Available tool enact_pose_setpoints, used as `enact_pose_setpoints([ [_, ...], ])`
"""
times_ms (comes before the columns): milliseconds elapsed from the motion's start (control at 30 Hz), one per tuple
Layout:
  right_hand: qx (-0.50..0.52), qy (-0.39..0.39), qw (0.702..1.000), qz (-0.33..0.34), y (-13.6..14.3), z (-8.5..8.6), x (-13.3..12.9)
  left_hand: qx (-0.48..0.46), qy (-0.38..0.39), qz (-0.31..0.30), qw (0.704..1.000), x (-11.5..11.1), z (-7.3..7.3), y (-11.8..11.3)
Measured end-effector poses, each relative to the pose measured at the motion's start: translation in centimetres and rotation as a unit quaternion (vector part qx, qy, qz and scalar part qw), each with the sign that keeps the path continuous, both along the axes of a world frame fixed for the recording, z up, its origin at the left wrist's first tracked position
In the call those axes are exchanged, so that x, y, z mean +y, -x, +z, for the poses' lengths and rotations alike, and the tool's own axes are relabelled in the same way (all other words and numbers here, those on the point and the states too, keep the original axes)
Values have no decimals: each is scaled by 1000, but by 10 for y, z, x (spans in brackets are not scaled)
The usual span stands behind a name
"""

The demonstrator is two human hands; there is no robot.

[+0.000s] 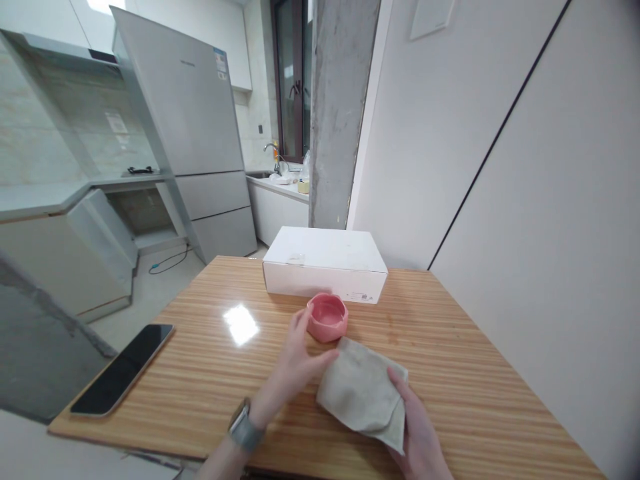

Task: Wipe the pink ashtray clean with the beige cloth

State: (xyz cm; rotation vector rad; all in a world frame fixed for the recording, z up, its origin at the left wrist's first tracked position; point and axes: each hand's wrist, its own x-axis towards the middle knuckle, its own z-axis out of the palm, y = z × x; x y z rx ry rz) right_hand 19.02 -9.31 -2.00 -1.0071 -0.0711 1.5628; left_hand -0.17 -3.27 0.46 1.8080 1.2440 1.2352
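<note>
Grey folded cloth (363, 390) seems soft and light: pinch its four o'clock side, as the right hand (417, 427) does. Left hand (299, 357) is spread beside a round, hard-looking pink bowl (329, 330).

A white box (325, 263) and a phone (123, 371) are being supported by the wooden counter (465, 380); a refrigerator (193, 120) is being seen beyond.

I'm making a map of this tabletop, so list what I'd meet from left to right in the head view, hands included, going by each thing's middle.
Phone → watch → left hand → pink bowl → cloth → right hand. White box left out: it spans behind the bowl.
</note>
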Motion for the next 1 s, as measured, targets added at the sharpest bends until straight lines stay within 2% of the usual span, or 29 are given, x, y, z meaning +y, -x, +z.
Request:
enact_pose_setpoints([
  [67,-17,22,999,-39,-16,1,6,20,42,6,999,34,-9,4],
  [133,-53,22,995,-78,-35,2,14,25,64,-8,998,55,-18,4],
  [200,-99,12,987,-125,-52,3,25,-2,59,-40,997,64,-22,2],
  [300,-157,-25,972,-171,-67,8,46,-48,34,-82,995,63,-19,-3],
  [367,-184,-56,968,-160,-64,13,62,-58,29,-79,995,60,-15,-5],
  [467,-213,-60,966,-130,-43,23,83,-56,18,-64,996,58,-13,-9],
  [633,-281,-156,946,-27,0,24,99,-32,-57,-63,996,56,-15,-15],
  [700,-360,-281,889,24,9,19,98,-20,-84,-80,993,55,-15,-18],
  [767,-443,-372,814,56,12,13,95,-16,-95,-94,991,53,-17,-19],
  [867,-535,-435,719,89,9,8,90,-24,-95,-98,990,52,-19,-21],
  [933,-565,-455,681,104,6,9,88,-27,-98,-95,990,52,-20,-21],
  [1000,-583,-465,657,109,5,12,86,-31,-103,-89,990,52,-21,-22],
])
